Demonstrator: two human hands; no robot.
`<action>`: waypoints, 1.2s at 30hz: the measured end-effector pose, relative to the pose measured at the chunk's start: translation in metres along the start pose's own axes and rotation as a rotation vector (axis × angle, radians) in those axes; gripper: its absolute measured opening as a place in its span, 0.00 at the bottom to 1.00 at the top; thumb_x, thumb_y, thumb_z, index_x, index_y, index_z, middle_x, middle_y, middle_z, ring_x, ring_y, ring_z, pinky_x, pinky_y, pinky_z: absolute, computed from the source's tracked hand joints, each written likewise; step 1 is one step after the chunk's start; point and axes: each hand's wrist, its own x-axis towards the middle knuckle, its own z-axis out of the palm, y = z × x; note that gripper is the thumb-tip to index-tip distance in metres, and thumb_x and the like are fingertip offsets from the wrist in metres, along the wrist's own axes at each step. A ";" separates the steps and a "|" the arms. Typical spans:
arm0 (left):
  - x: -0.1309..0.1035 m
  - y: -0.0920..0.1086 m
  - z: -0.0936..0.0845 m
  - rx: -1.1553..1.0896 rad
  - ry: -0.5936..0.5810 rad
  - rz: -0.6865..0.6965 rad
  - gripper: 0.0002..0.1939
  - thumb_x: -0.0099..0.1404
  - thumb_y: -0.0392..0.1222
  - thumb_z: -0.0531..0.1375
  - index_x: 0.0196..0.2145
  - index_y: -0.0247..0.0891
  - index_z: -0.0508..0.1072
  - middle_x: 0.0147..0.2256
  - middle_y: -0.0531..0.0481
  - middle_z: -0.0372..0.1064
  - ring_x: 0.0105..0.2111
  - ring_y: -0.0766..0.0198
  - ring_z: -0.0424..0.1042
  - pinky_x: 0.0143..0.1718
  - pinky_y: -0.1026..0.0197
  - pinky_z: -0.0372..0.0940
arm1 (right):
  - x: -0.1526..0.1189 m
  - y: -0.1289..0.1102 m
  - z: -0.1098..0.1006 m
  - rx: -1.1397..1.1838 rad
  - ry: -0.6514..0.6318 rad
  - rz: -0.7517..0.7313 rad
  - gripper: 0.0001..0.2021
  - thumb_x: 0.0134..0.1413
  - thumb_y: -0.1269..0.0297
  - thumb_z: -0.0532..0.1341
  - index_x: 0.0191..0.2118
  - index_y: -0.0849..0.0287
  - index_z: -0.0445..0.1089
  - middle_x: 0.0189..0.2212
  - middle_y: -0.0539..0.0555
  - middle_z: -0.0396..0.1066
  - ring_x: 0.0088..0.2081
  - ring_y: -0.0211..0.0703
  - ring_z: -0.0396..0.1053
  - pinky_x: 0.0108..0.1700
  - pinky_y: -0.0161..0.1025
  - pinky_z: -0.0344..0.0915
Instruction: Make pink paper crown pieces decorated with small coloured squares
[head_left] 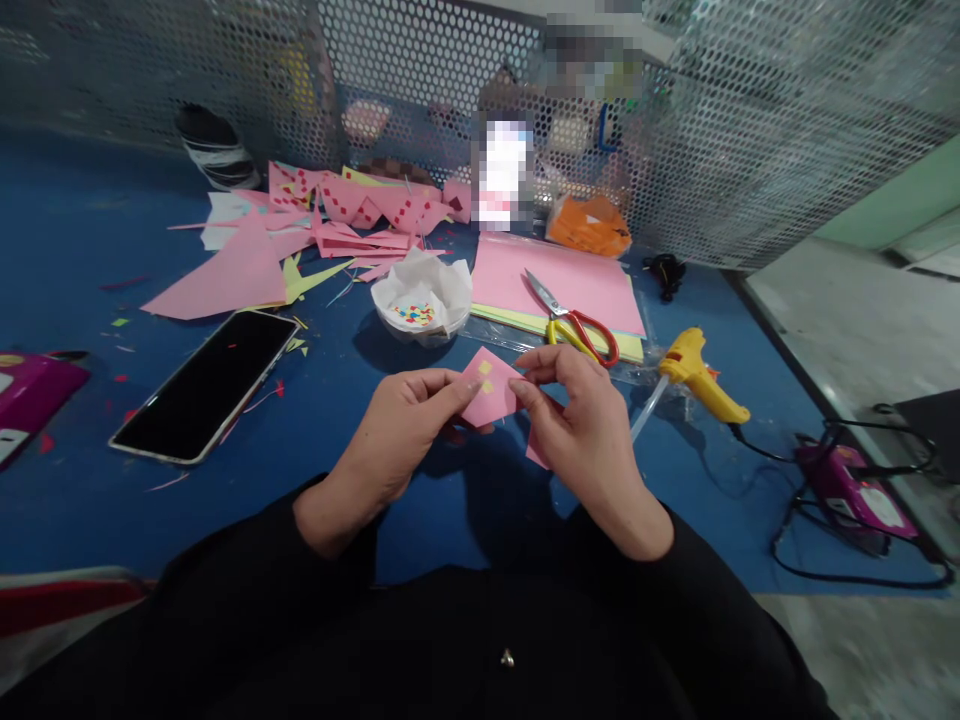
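Observation:
A small pink piece of paper (495, 401) with yellow diamond patches on it is held up between both hands. My left hand (401, 425) pinches its left edge, thumb on top. My right hand (581, 425) grips the right side between thumb and fingers, and a pink strip (537, 448) hangs below that thumb. Just beyond the hands stands a white paper-lined bowl (382, 290) with small coloured bits in it. Scissors (574, 322) with red and yellow handles lie on a stack of pink and yellow paper (510, 270).
Pink and yellow scraps (232, 265) lie at the back left, behind a phone (206, 385). A yellow glue gun (703, 375) rests on the right, its cord running to a purple device (851, 485). An orange bundle (589, 227) sits by the perforated metal panel (420, 50).

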 end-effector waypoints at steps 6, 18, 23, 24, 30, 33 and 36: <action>0.001 -0.004 0.000 0.002 0.055 0.005 0.17 0.53 0.54 0.72 0.26 0.36 0.79 0.23 0.53 0.72 0.23 0.68 0.65 0.25 0.65 0.59 | -0.002 -0.001 0.002 0.001 -0.022 -0.044 0.04 0.60 0.67 0.60 0.41 0.54 0.69 0.34 0.52 0.76 0.41 0.48 0.73 0.51 0.52 0.65; -0.001 -0.001 -0.002 0.170 0.088 0.031 0.18 0.56 0.55 0.69 0.26 0.36 0.78 0.22 0.55 0.68 0.24 0.68 0.61 0.27 0.64 0.54 | -0.003 -0.001 0.004 0.019 -0.019 -0.045 0.04 0.59 0.67 0.61 0.40 0.54 0.69 0.33 0.51 0.76 0.42 0.49 0.74 0.52 0.53 0.65; 0.000 -0.001 0.001 -0.007 0.046 -0.004 0.19 0.60 0.58 0.65 0.25 0.38 0.77 0.23 0.52 0.72 0.25 0.65 0.67 0.27 0.64 0.61 | -0.002 -0.001 0.002 0.030 0.012 -0.007 0.04 0.59 0.67 0.61 0.41 0.54 0.70 0.31 0.50 0.75 0.37 0.47 0.74 0.50 0.52 0.66; 0.000 -0.001 0.001 -0.034 0.040 -0.006 0.20 0.61 0.58 0.64 0.24 0.38 0.77 0.23 0.51 0.72 0.25 0.63 0.69 0.28 0.63 0.62 | -0.002 -0.001 0.002 0.032 0.016 -0.001 0.04 0.59 0.67 0.61 0.41 0.54 0.70 0.31 0.50 0.75 0.37 0.47 0.73 0.50 0.52 0.66; 0.001 -0.003 0.000 0.079 0.037 0.034 0.18 0.55 0.55 0.70 0.26 0.36 0.79 0.25 0.51 0.75 0.24 0.66 0.66 0.28 0.64 0.61 | -0.002 -0.002 0.003 0.023 0.012 0.010 0.05 0.59 0.66 0.61 0.41 0.54 0.70 0.32 0.51 0.75 0.38 0.46 0.73 0.49 0.51 0.66; 0.001 -0.004 -0.001 0.112 0.048 0.039 0.19 0.56 0.56 0.70 0.27 0.35 0.79 0.25 0.52 0.73 0.25 0.67 0.65 0.28 0.64 0.58 | -0.003 -0.002 0.004 0.028 0.011 0.002 0.05 0.59 0.66 0.61 0.41 0.55 0.70 0.32 0.50 0.75 0.37 0.46 0.73 0.49 0.51 0.66; 0.001 -0.005 -0.003 0.158 0.065 0.043 0.18 0.58 0.55 0.69 0.28 0.35 0.79 0.24 0.53 0.70 0.24 0.67 0.63 0.27 0.63 0.55 | -0.003 -0.002 0.005 0.044 0.016 -0.012 0.05 0.59 0.66 0.61 0.41 0.54 0.70 0.31 0.50 0.75 0.37 0.46 0.73 0.50 0.52 0.66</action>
